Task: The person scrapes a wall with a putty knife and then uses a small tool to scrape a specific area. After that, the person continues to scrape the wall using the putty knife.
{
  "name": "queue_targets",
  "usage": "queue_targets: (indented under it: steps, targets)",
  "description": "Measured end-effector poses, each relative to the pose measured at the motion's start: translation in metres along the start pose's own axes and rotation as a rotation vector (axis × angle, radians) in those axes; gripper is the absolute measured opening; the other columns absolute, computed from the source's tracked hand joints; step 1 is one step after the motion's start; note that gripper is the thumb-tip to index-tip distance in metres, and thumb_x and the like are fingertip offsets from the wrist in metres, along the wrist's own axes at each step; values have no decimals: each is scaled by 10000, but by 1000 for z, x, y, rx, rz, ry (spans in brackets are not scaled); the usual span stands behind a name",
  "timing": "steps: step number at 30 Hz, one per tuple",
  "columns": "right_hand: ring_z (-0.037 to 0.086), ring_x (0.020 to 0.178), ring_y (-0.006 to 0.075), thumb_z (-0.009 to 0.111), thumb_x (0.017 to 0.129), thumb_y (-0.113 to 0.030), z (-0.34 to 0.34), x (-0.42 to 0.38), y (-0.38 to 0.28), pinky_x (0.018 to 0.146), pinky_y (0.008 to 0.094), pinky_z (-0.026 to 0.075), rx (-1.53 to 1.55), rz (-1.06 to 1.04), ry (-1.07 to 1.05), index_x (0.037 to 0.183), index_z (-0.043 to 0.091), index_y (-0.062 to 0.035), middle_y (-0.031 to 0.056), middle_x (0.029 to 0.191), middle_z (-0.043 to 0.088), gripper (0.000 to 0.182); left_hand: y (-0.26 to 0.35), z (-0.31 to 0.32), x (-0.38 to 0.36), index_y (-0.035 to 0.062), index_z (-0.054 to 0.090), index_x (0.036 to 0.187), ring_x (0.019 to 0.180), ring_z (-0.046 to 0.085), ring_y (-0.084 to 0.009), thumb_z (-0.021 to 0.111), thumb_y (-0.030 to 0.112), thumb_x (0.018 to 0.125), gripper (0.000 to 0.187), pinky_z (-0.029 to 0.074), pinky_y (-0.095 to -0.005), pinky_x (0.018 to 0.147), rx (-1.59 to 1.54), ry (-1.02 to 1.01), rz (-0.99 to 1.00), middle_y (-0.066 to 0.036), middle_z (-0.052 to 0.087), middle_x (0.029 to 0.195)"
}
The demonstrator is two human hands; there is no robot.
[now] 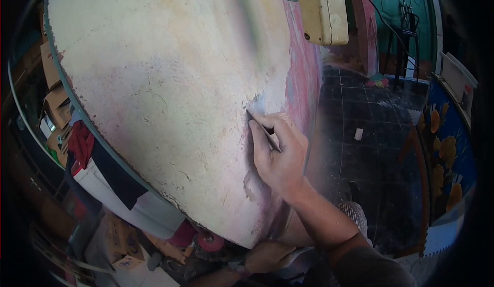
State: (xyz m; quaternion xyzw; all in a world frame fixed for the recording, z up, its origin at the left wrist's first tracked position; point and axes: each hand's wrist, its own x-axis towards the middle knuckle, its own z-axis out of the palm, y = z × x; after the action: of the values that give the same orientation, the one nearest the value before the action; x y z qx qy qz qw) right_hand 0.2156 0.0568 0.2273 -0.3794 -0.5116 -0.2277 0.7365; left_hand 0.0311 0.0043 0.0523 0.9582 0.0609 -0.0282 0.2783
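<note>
My right hand (pixel 280 153) is closed, pinching a thin dark strip (pixel 270 139) between thumb and fingers. The strip's pointed end meets a large curved painted panel (pixel 170 96), right beside a chipped, bluish-grey patch (pixel 254 103). Cream paint with scratches, cracks and pinkish stains covers this panel, and a red-and-white streaked band (pixel 303 71) runs down its right side. Below the panel's lower edge is my left hand (pixel 267 256), low and in shadow, its fingers not clearly shown.
Dark floor tiles (pixel 350 158) lie to the right, with a small pale block (pixel 358 134) on them. A painted picture panel (pixel 447 148) stands at far right, a dark stool (pixel 406 45) behind. Cardboard boxes (pixel 56 104) and hanging cloths (pixel 82 143) crowd the left.
</note>
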Motion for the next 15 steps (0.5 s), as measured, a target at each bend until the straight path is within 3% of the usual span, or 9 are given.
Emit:
queue_targets:
  steps: [2, 5, 13, 15]
  targets:
    - [753, 868, 340, 809, 891, 86, 2, 1, 4, 754, 395, 584, -32, 1, 12, 1095, 748, 31, 176, 1003, 768, 220, -1, -3, 0, 42, 736, 1288, 943, 751, -437, 660, 278, 1042, 349, 600, -543, 868, 11, 8, 6, -240, 768, 1043]
    - [752, 868, 338, 815, 888, 80, -7, -14, -16, 754, 396, 584, -56, -26, -43, 1092, 747, 26, 171, 995, 764, 222, -11, 15, -5, 35, 734, 1213, 935, 751, -433, 647, 251, 1042, 289, 595, -534, 846, -3, 112, 87, -224, 763, 1027]
    - [752, 874, 343, 826, 896, 54, -1, 3, 3, 776, 400, 589, -60, -25, -14, 1100, 750, 16, 171, 991, 761, 221, -8, 10, 0, 35, 710, 1289, 963, 752, -446, 634, 239, 1046, 326, 592, -533, 864, -103, 99, 96, -243, 767, 1082]
    - [746, 866, 343, 820, 901, 56, -6, -7, -10, 765, 400, 583, -59, -13, -40, 1103, 749, 16, 172, 982, 754, 218, -5, 15, -3, 83, 754, 1282, 905, 748, -403, 649, 262, 1059, 305, 585, -504, 827, -48, 205, 135, -199, 783, 1055]
